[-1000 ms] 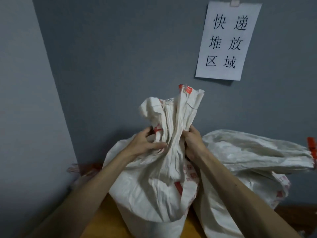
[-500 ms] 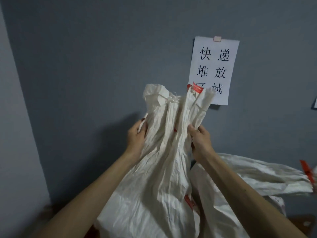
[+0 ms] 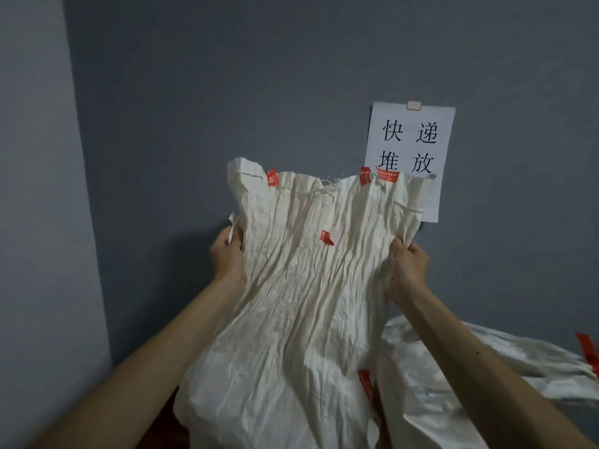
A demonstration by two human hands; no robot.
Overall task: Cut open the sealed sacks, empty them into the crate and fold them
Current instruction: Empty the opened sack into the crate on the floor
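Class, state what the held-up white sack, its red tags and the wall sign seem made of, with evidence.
Sack: probably woven plastic, matt off-white; stiff fine creases, frayed threads at its top edge. Red tags: perhaps glossy tape or plastic; too small to settle. Wall sign: paper, matt white, flat sheet with black printed characters.

Sack [image 3: 301, 286]: white woven plastic, matt, heavily creased. Red tags [image 3: 272, 177] glossy. Paper sign [image 3: 410, 140] smooth. Wall [image 3: 227, 92] matt grey.

- I see a grey-blue wall [image 3: 259, 92] filling the background.
- On my left, a paler wall panel [image 3: 32, 189] meets it at a corner.
- A white paper sign [image 3: 411, 140] with black Chinese characters hangs there, fixed by a small pale tab [image 3: 414, 105] on top.
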